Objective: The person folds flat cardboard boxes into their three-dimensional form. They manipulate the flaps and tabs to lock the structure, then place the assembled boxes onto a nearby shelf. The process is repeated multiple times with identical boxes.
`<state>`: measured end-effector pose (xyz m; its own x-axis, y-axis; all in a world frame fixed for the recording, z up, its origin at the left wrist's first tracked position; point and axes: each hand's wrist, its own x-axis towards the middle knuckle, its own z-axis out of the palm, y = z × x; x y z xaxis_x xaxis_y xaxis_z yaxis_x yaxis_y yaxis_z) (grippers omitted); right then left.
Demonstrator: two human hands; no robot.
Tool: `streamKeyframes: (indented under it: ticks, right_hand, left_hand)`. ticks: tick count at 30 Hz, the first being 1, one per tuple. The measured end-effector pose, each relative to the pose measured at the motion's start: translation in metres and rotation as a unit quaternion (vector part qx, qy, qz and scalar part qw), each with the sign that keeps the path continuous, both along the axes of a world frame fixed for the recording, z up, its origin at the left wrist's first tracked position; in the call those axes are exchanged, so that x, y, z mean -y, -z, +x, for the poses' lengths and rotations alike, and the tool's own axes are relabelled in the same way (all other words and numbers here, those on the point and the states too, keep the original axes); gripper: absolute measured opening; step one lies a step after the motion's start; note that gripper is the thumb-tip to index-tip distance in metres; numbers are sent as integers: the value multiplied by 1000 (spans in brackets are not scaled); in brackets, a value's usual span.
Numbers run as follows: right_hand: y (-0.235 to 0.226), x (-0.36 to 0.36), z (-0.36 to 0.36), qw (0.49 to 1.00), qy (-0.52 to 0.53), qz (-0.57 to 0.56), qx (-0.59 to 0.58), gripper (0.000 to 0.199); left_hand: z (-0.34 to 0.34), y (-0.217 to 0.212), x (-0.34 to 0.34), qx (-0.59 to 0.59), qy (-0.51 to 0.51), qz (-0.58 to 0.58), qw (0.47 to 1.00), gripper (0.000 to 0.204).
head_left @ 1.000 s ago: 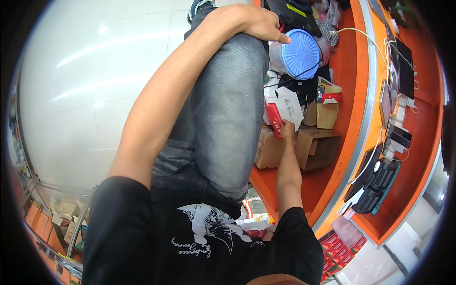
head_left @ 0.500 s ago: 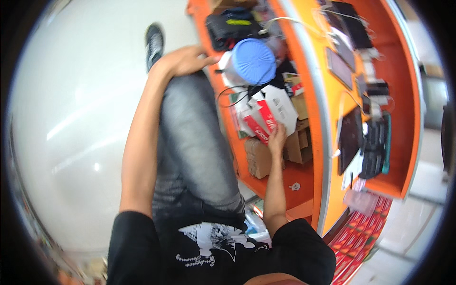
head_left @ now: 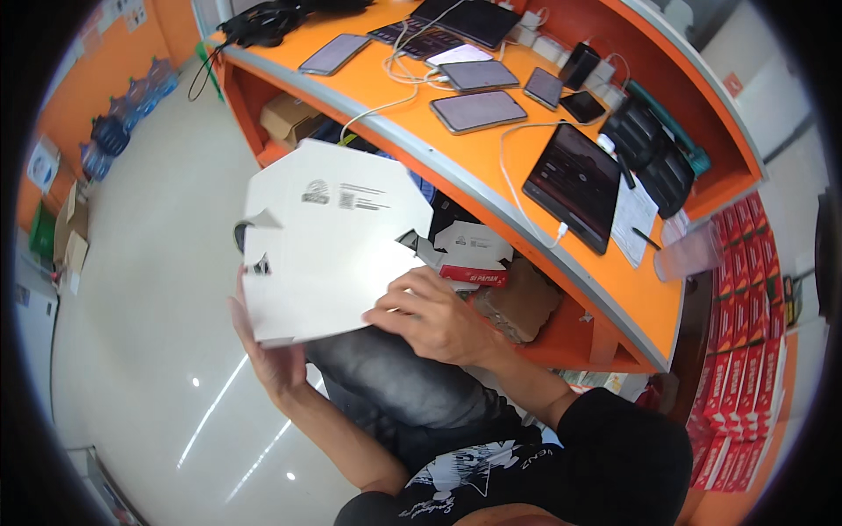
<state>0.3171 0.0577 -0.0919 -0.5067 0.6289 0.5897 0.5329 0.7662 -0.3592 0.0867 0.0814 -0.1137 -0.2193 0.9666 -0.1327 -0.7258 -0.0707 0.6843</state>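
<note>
A white flat cardboard box blank (head_left: pixel 333 237) with cut corners, slots and small dark print is raised above my bent leg. My left hand (head_left: pixel 274 364) supports its lower left edge, thumb along the side and the other fingers partly hidden. At the lower right edge, my right hand (head_left: pixel 434 320) pinches the cardboard between thumb and curled fingers. Just beyond that hand, more red and white box blanks (head_left: pixel 474 250) lie on the orange shelf under the counter. A brown cardboard bundle (head_left: pixel 519 301) rests beside them.
Phones (head_left: pixel 478 110), a tablet (head_left: pixel 574 186) and white charging cables cover the orange counter (head_left: pixel 640 298) above the shelf. A clear plastic cup (head_left: pixel 688 256) stands near its end. Red boxes (head_left: pixel 741 351) are stacked at right. Water bottles (head_left: pixel 127 110) line the far left wall.
A white blank has come out of the shelf and up over my leg. My left hand has left my knee for the cardboard. The view has turned, showing more counter.
</note>
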Motion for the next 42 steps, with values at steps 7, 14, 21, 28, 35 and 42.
streamKeyframes:
  ticks: [7,14,21,28,35,42]
  right_hand:
    - [-23,-1,-29,992,-47,102,54,19]
    - [-65,-1,-18,993,-52,104,10,24]
    - [-134,-92,150,967,233,92,-54,23]
    - [-129,-246,346,715,659,-195,129,42]
    - [-84,-274,377,612,740,-247,131,54]
    - [-88,-276,370,587,754,-281,92,62]
  left_hand:
    - [-34,17,1,18,-17,-85,996,57]
    - [-65,79,-11,-256,-59,269,927,57]
    - [-36,93,-33,573,80,244,778,58]
    - [-3,57,-37,608,137,264,736,65]
    - [-6,62,-42,475,141,339,800,64]
    - [-8,57,-45,357,125,351,856,62]
